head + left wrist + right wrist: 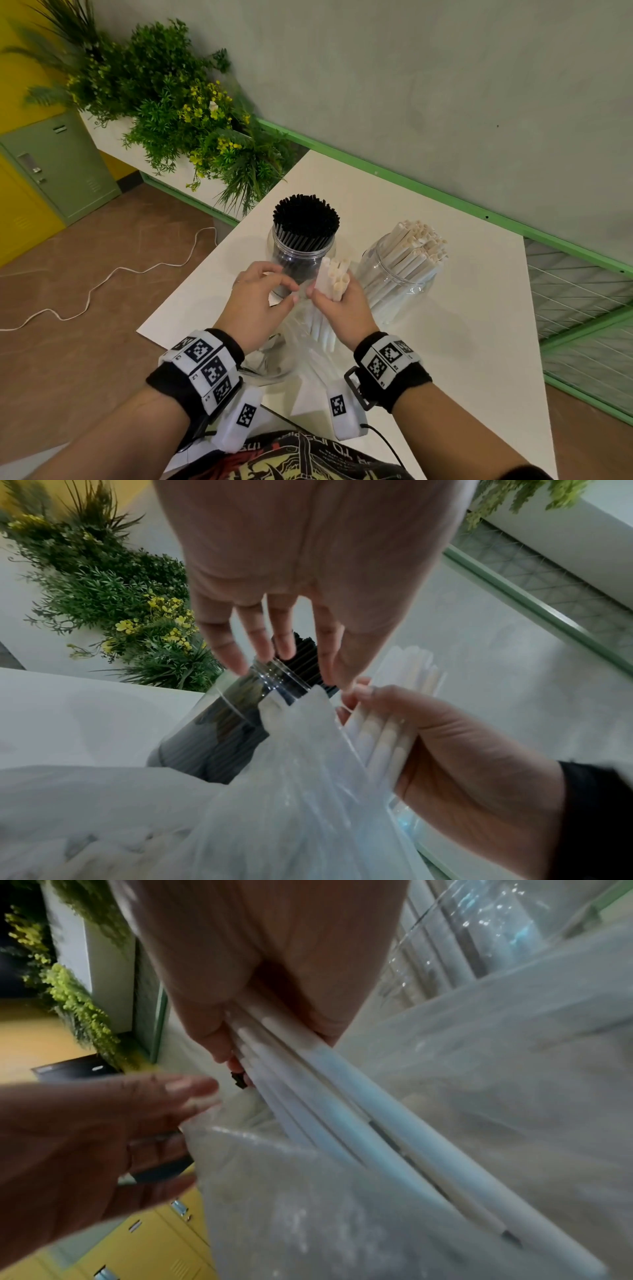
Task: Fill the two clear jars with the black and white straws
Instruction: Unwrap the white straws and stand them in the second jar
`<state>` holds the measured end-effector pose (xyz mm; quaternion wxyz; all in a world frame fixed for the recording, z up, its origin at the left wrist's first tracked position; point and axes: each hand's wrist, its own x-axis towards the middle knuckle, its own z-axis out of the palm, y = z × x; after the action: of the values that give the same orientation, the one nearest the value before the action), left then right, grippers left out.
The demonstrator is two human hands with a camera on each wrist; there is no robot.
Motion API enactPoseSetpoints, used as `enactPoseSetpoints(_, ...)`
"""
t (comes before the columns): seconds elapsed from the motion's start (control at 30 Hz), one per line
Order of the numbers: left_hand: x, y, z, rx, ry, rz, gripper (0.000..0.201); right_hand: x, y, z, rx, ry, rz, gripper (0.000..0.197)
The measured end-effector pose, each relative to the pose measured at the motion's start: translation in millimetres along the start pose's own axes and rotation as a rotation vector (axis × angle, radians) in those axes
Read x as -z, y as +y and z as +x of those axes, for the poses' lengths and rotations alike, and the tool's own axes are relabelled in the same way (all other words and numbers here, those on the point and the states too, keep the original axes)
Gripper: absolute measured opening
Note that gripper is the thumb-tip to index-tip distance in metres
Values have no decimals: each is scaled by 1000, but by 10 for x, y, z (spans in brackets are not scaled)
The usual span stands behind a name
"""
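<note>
At the centre of the head view the right hand (337, 305) is curled round a bundle of white straws (334, 279), whose upper ends stick up past the fingers and whose lower ends run down into a clear plastic bag (308, 346) lying on the white desk (462, 342) in front of the person. The right wrist view shows the same straws (342, 1123) passing out of the fist and into the bag's mouth. The left hand (265, 301) sits just left of the bundle with its fingers spread and only lightly bent; it grips nothing that can be seen, and its fingertips (240, 658) hover close to the rim of the left jar.

That clear jar (301, 253), above the hands in the frame, is packed with black straws (306, 219) that fan out above its mouth. To its right stands the second clear jar (400, 277), holding white straws (418, 243) that lean toward the upper right, with room left on the near side of its mouth. The two jars stand apart, and the held bundle rises in front of the gap between them.

The desk's left edge runs diagonally just left of the black-straw jar, with floor and a white cable (102, 284) beyond it. Bare desk spreads to the right of the white-straw jar as far as the right edge.
</note>
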<state>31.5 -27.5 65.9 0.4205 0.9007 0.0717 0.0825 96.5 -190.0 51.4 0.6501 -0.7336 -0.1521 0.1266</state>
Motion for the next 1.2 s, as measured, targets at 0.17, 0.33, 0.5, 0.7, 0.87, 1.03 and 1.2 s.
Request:
enactPoseSetpoints(0.17, -22, 3, -27, 73, -195, 45, 23, 40, 7, -16, 19, 77, 97, 36)
enactPoseSetpoints(0.33, -51, 54, -15, 68, -189, 74, 33, 60, 38, 0, -13, 71, 56, 26)
enactPoseSetpoints(0.5, -69, 57, 4, 86, -193, 84, 38, 150, 18, 28, -49, -7, -17, 16)
enactPoseSetpoints(0.7, -50, 84, 21, 76, -224, 124, 39, 476, -553, 4, 98, 113, 68, 13)
enactPoseSetpoints(0.87, -67, 234, 120, -81, -98, 209, 33, 994, -1160, -2, 285, 320, 188, 12)
enactPoseSetpoints(1.03, -291, 661, 414, -317, -167, 265, 34, 1360, -1425, 105, 417, 532, 252, 17)
enactPoseSetpoints(1.2, -750, 1017, 714, -413, -411, 547, 55, 1390, -1330, 238, 360, 644, 194, 20)
